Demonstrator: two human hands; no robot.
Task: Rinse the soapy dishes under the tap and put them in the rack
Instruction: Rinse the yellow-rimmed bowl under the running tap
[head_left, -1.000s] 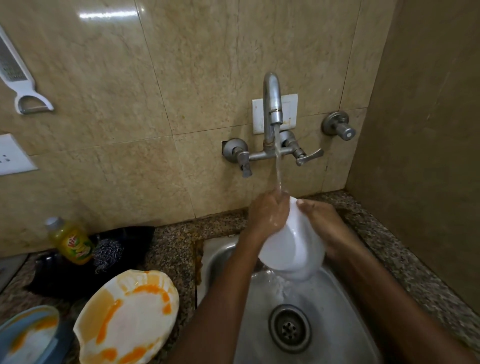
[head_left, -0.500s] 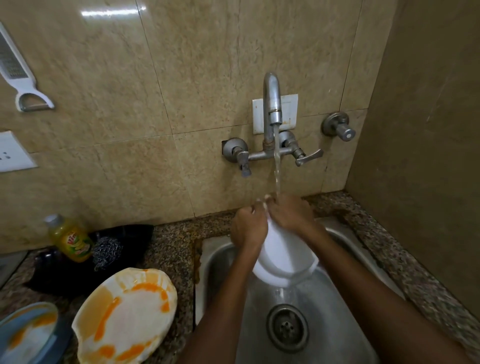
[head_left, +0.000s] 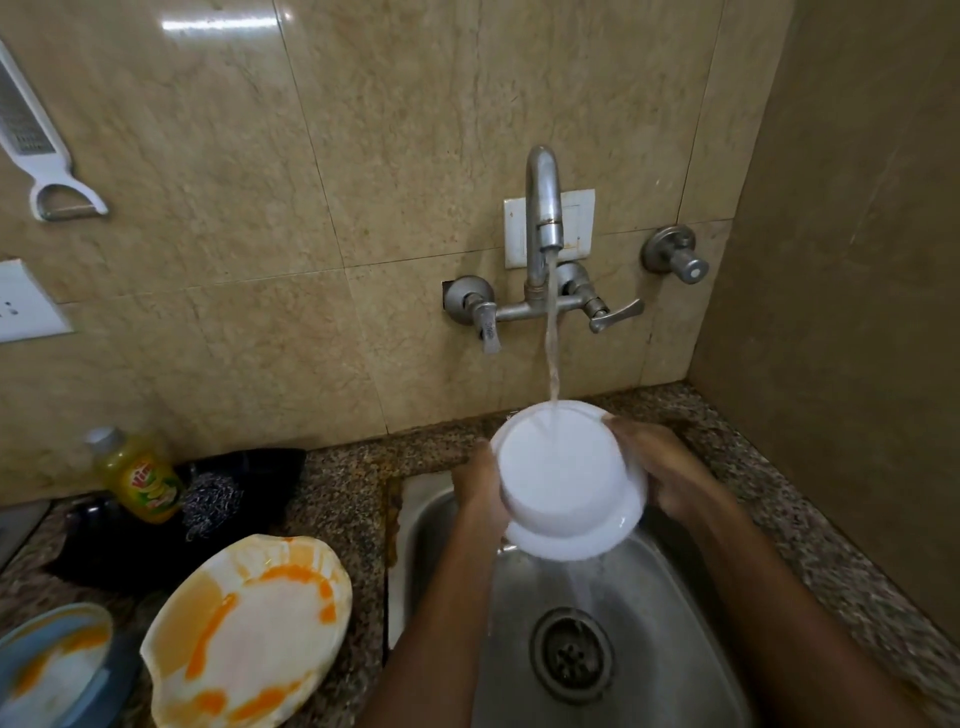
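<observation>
Bowl (head_left: 563, 480), white, being held bottom-up over the sink (head_left: 660, 613), under the tap (head_left: 544, 228). Being gripped from both sides: left hand (head_left: 480, 491) pressing on the left wall, fingers hidden behind it; right hand (head_left: 667, 475) wrapping the right wall, fingers clamped on the rim, thumb near the top edge. Forearms reaching up from below, wrists roughly level, hands well apart with the bowl between. Tilting slightly toward the camera, flat base facing up. Water (head_left: 551, 338) landing on the base just beyond the right fingertips, sheeting off the lower rim below the fingers toward the drain (head_left: 571, 657). Looking clean and glossy. Lying left of the left hand, an orange-stained plate (head_left: 244, 631).
</observation>
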